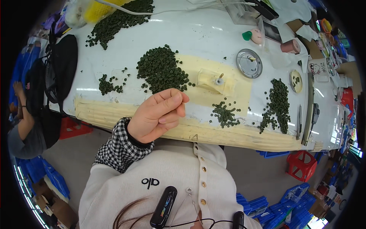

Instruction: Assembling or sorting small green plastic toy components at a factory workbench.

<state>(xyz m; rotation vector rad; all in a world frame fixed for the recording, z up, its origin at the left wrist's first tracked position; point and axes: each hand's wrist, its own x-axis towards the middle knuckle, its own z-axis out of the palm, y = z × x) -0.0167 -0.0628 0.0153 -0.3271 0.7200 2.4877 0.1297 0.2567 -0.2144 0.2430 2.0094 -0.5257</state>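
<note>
My left hand (158,114) is raised above the front edge of the white table (206,42), its sleeve black-and-white checked. Thumb and fingers are pressed together in a pinch; whatever they hold, if anything, is too small to make out. Just beyond the hand lies a large heap of small dark green round pieces (162,70). To the right of that heap, a cream block with an upright metal pin (219,81) stands on a yellowish sheet (242,89). A smaller scatter of green pieces (225,114) lies nearer me. My right hand does not show.
More green pieces form a far-left heap (120,21), a small left cluster (108,84) and a right-hand heap (278,105). A round metal dish (244,68), a small round dish (293,87) and tweezers (299,122) are at right. A black bag (65,65) hangs at the left edge.
</note>
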